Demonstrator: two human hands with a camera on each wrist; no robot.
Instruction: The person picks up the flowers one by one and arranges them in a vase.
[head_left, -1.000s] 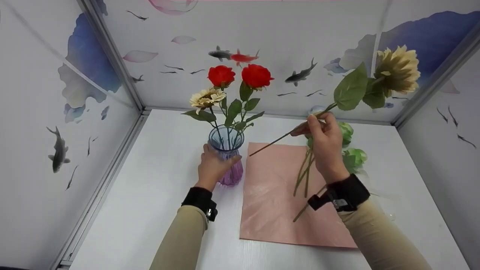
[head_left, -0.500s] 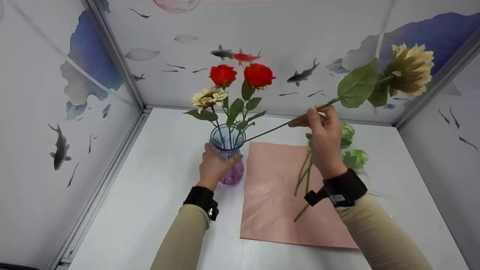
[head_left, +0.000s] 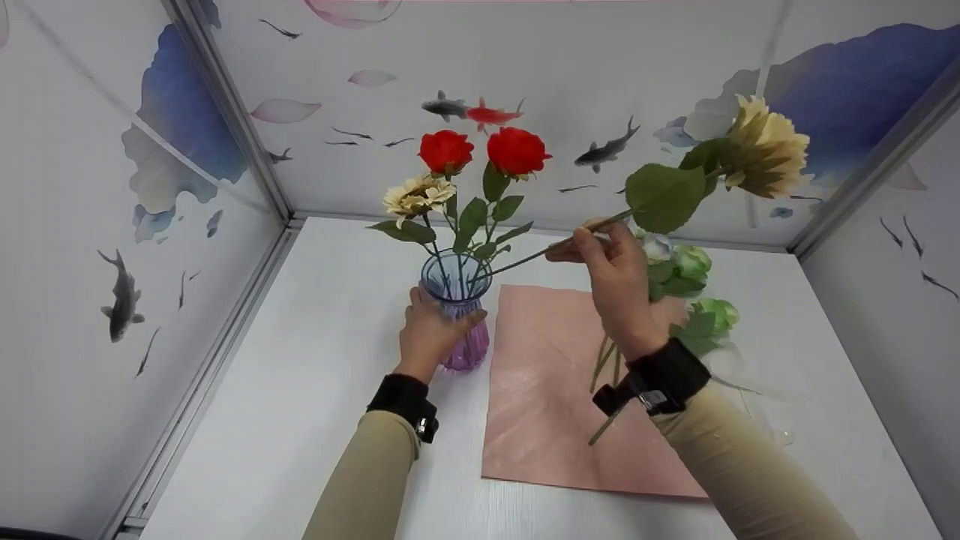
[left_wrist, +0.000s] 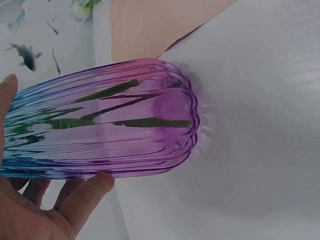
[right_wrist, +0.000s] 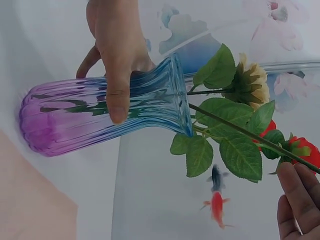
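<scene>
A ribbed glass vase (head_left: pixel 466 341), blue at the top and purple below, stands on the white table. My left hand (head_left: pixel 433 334) grips its side, the thumb across the front. Two red roses (head_left: pixel 517 151) and a cream sunflower (head_left: pixel 417 196) stand in it, their stems (left_wrist: pixel 150 122) showing through the glass. My right hand (head_left: pixel 619 285) pinches the stem of another cream sunflower (head_left: pixel 766 150), tilted with its bloom up to the right. In the right wrist view the lower end of this stem (right_wrist: pixel 235 128) reaches into the vase mouth.
A pink paper sheet (head_left: pixel 536 405) lies on the table right of the vase. Green flowers (head_left: pixel 716 315) lie at its right side, their stems over the paper, partly hidden by my right arm. Printed panels (head_left: pixel 360 45) wall the table at the back and sides.
My right hand has moved left with the sunflower, bringing the stem's end from beside the vase to inside its rim. My left hand keeps its grip on the vase.
</scene>
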